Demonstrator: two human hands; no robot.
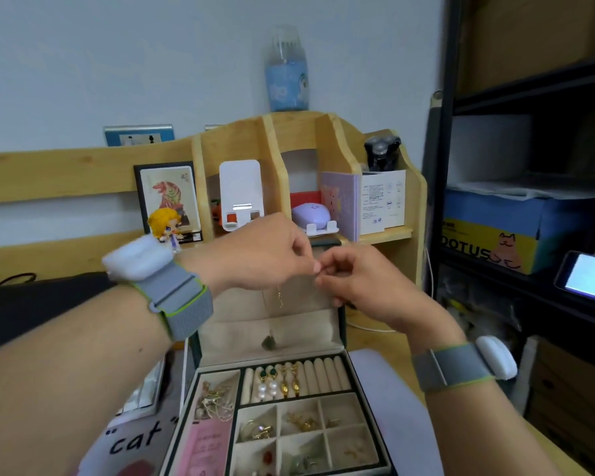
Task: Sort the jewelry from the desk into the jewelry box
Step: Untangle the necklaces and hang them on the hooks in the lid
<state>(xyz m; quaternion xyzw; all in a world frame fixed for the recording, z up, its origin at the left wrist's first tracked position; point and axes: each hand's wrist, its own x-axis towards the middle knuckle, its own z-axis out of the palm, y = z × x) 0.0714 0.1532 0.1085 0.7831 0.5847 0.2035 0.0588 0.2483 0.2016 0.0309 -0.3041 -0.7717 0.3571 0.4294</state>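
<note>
An open jewelry box point(366, 400) stands low in the middle, its beige lid point(306, 324) upright. My left hand point(258, 255) and my right hand point(354, 280) meet at the lid's top edge, and their fingertips pinch the two ends of a thin gold necklace point(279, 297). The chain hangs down in front of the lid, with a dark green pendant point(268, 342) at its lowest point. The ring rolls hold pearl and gold earrings point(279, 383). Chains and small pieces fill the other compartments.
A wooden desk organizer point(310, 139) stands behind the box with a white phone stand point(240, 194), a purple case point(310, 214) and a figurine point(165, 223). A black shelf unit point(529, 201) with boxes is on the right. A paper printed "cat" point(138, 441) lies at left.
</note>
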